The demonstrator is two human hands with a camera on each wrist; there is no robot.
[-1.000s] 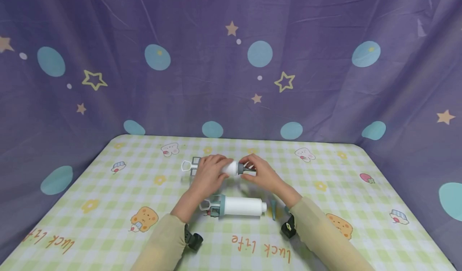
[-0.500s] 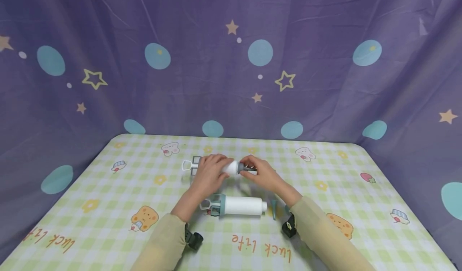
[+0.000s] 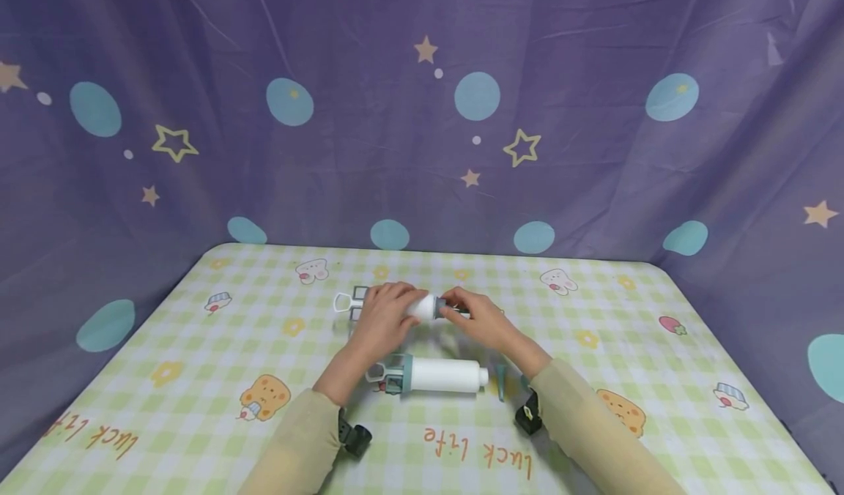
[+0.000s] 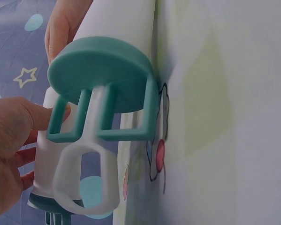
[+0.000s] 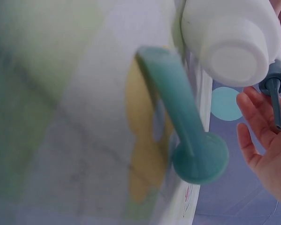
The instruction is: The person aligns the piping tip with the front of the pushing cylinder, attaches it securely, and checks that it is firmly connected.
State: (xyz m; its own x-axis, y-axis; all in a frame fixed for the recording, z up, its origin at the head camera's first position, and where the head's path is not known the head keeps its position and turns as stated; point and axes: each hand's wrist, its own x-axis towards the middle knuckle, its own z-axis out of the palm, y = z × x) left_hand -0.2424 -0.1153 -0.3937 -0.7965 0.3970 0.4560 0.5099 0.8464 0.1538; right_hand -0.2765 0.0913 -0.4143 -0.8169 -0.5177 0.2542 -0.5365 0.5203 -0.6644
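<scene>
My left hand (image 3: 382, 312) grips the far white tube (image 3: 422, 307) while my right hand (image 3: 484, 319) pinches the nozzle (image 5: 275, 103) at its three o'clock end, best aligned straight.

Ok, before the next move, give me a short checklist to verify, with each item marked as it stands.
1. Left hand holding the far white tube: ok.
2. Right hand on the dark grey nozzle at that tube's end: ok, the fingers pinch it.
3. Dark grey nozzle fully seated: cannot tell, the fingers cover part of the joint.
4. Near white tube lying on the tablecloth: ok.
5. Near white tube fitted with a nozzle: not ok, its outlet is bare.
6. Teal nozzle at hand: ok, on the tablecloth beside that outlet, not touching it.
</scene>
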